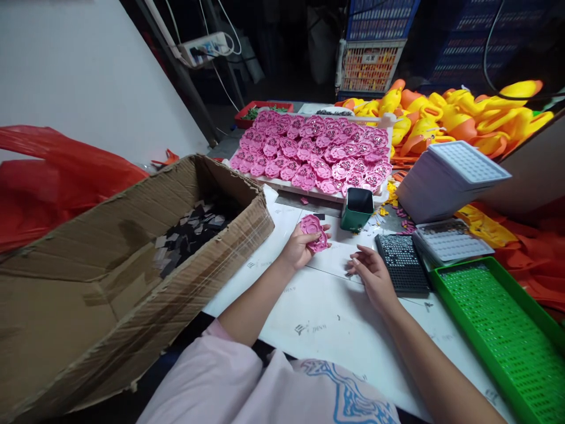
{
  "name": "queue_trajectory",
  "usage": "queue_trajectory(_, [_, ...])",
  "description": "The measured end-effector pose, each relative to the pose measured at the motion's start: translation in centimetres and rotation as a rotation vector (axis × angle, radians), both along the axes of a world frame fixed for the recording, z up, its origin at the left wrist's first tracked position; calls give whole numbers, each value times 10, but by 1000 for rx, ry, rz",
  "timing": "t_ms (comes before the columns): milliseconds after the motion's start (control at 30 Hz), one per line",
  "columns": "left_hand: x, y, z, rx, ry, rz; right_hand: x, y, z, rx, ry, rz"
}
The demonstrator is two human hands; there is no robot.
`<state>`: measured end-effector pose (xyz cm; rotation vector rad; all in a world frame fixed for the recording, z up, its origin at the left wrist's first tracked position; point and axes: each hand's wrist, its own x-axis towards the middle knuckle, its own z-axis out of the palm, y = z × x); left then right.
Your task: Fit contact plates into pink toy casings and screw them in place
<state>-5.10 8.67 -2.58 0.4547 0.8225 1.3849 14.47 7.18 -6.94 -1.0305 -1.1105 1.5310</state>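
Observation:
My left hand [299, 246] grips a pink moulded plastic piece [314, 232] above the white-papered tabletop. The thumb lies over the piece and fingertips show past its right edge. To the right, my right hand [372, 272] hovers with fingers curled and apart, just left of a black tray [402, 265] of small parts. Nothing can be made out between its fingers. Behind the hands stands a dark green square cup [357, 209]. Many similar pink pieces [304, 150] lie in rows on a white tray farther back.
A large cardboard box [207, 253] with dark flat pieces is at left. On the right are a green tray [503, 330], a stack of white trays [450, 176] and yellow-orange plastic items [463, 118]. A red tray [263, 112] and crates [371, 65] stand behind.

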Motion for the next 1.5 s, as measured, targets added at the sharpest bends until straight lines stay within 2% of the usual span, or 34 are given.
queue_trajectory(467, [-2, 2, -7, 1, -108, -30, 4, 0, -3, -38, 5, 2])
queue_trajectory(900, [0, 9, -27, 39, -231, -93, 13, 3, -10, -79, -27, 8])
queue_trajectory(1133, [5, 15, -42, 6, -216, -72, 14, 0, -14, -29, -138, 37])
queue_trajectory(1267, [6, 16, -44, -3, -195, -73, 13, -3, -16, 8, -167, 37])
queue_trajectory(1367, [6, 15, -41, 7, -176, -58, 10, -7, -6, 63, -150, 10])
queue_trajectory(1433, [6, 14, -39, 21, -165, -49, 9, -13, 11, 145, -123, 33])
queue_trajectory(1467, [5, 13, -38, 27, -161, -47, 10, -19, 22, 204, -99, 64])
queue_trajectory(1500, [5, 13, -37, 34, -157, -46, 12, -26, 34, 312, -93, 208])
